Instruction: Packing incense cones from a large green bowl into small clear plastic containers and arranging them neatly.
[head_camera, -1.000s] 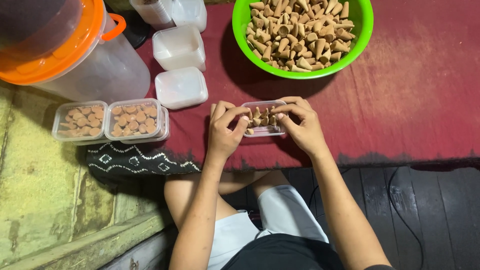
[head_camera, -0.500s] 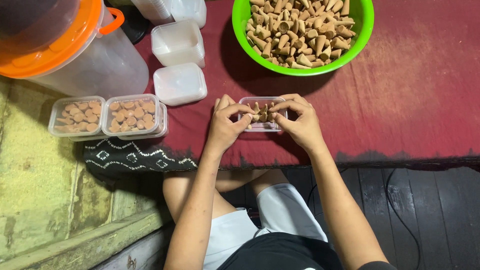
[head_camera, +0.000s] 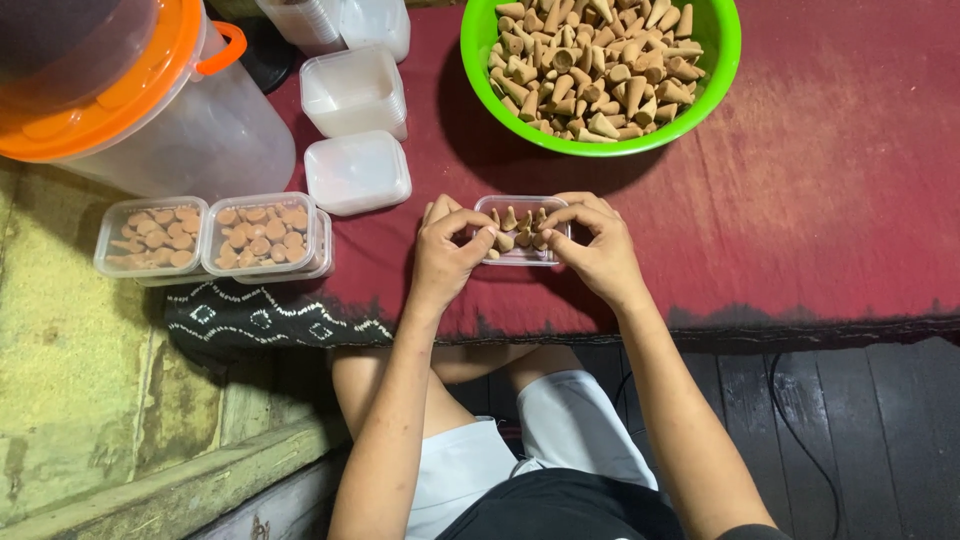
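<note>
We see both hands meeting over a small clear rectangular tub (head_camera: 522, 232) that sits on the dark red cloth (head_camera: 820, 220) covering the surface, near its front edge. The left hand (head_camera: 447, 255) is curled at the tub's left end, its fingertips pinched together on one of the tan cones (head_camera: 505, 240) inside. The right hand (head_camera: 600, 252) is curled at the right end, its fingertips bent down onto the cones at that side; we cannot tell whether it actually grips one. The tub is part filled, with cones standing and leaning in it.

Far from the hands, a bright green bowl (head_camera: 715, 60) holds a heap of the same tan cones. To the left of the tub, well apart from it, lies an upturned empty clear tub (head_camera: 357, 172), and beyond that a stack of empty tubs (head_camera: 352, 92), with more clear containers (head_camera: 340, 20) at the far edge. Farther left stand two filled and lidded tubs (head_camera: 212, 235) side by side, showing round cone bases through the lids. Behind them lies a large clear jar with an orange lid (head_camera: 120, 90) and handle. A dark patterned cloth (head_camera: 260, 315) hangs at the near edge below the filled tubs. The person sits with knees under the surface, in pale shorts (head_camera: 560, 430).
</note>
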